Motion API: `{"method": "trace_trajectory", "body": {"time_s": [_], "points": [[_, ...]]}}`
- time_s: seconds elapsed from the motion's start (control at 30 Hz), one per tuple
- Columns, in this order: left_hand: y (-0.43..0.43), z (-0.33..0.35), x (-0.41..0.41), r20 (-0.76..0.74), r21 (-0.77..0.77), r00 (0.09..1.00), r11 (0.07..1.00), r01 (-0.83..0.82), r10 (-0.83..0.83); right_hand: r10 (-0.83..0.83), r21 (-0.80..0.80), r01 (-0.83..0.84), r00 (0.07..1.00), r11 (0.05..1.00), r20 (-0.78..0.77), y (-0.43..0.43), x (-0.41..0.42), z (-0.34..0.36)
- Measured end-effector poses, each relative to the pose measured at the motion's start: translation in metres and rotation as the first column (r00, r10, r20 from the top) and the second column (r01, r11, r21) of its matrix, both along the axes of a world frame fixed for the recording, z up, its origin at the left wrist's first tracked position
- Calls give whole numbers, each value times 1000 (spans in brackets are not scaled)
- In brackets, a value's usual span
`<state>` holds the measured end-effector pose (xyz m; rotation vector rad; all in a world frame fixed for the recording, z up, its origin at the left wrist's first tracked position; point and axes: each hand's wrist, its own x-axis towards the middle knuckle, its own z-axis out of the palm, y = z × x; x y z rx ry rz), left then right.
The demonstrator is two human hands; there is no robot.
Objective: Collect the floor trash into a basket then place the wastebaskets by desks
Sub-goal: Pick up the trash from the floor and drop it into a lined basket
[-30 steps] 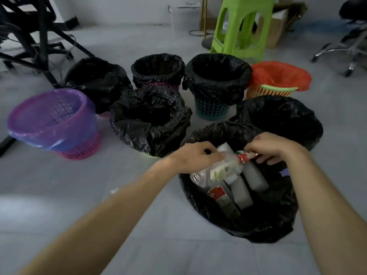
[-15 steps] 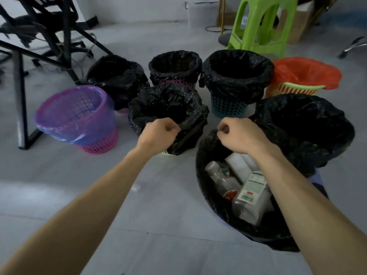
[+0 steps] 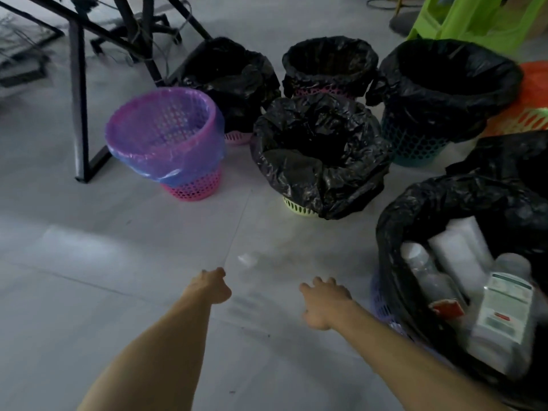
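Black-lined basket (image 3: 415, 209) is let go: both hands have dropped from its rim toward the floor (image 3: 118, 277). Left hand (image 3: 212, 286) curled and empty, right hand (image 3: 324, 301) loosely spread, white scrap (image 3: 247, 259) just ahead

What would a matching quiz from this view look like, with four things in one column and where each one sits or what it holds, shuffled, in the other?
Things:
1. purple-lined basket
2. nearest black-lined basket
3. white scrap
4. green stool

Place or state:
A. lying on the bare floor tiles, in no basket
B. far top right, behind the baskets
C. next to the black frame leg
D. holding bottles and cartons

Pairs: 1-C, 2-D, 3-A, 4-B
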<state>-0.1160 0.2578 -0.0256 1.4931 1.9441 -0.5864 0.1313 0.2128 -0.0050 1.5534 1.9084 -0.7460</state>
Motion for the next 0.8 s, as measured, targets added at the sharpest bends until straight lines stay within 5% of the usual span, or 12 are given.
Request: {"method": "trace_trajectory", "body": {"time_s": [0.17,0.37,0.67,0.8], "points": [[18,-17,25,77,180,984,973,143,-159,-125,-98,127,992,987,26,1,4,-56],[23,-62,27,55,152,929,922,355,-367,-186,17,187,981,982,-54,-26,-2,-105],[19,-70,31,34,168,933,922,349,-359,-186,-2,186,981,983,-57,-20,-2,-105],[0,-75,23,17,62,990,988,139,-140,-191,-31,190,980,981,-47,-14,-2,-101]]}}
